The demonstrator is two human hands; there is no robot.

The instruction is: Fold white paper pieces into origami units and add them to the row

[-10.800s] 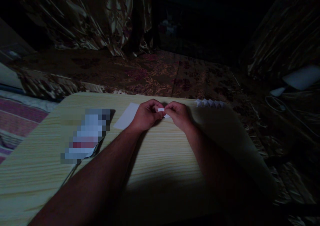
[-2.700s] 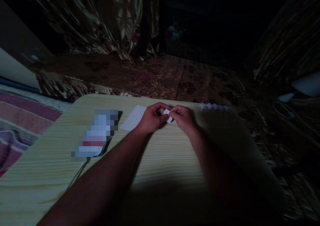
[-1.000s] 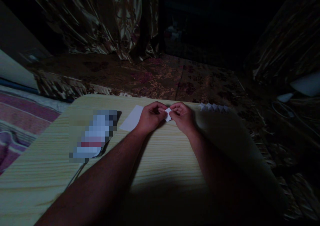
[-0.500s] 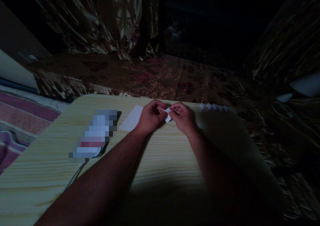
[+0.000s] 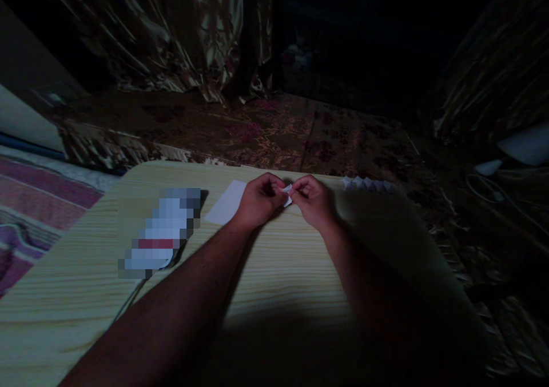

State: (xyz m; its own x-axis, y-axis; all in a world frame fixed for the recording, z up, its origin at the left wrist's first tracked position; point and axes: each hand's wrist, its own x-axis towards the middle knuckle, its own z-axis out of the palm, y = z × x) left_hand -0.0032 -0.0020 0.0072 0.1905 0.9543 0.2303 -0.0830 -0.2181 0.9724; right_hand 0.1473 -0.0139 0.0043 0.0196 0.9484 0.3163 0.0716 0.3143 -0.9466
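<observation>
Small white folded paper piece (image 5: 287, 199): sat between both hands, over the pale wood-grain surface (image 5: 278, 278).
Left hand (image 5: 259, 201) grip: thumb and fingers pinched the piece's left side.
Right hand (image 5: 313, 201) grip: pinched its right side, probably to steady it.
Flat white paper sheet (image 5: 225, 203): lay partly behind left hand, seemingly for easy reach.
Row of white pointed shapes (image 5: 368, 184): lined up right, apparently out of the way.

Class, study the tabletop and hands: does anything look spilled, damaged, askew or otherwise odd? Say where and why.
The object on the left of the table looks odd: coarse pixel blocks cover it, hiding its details. I see no spill, and the left hand and right hand pinch a small white piece between them.
</observation>
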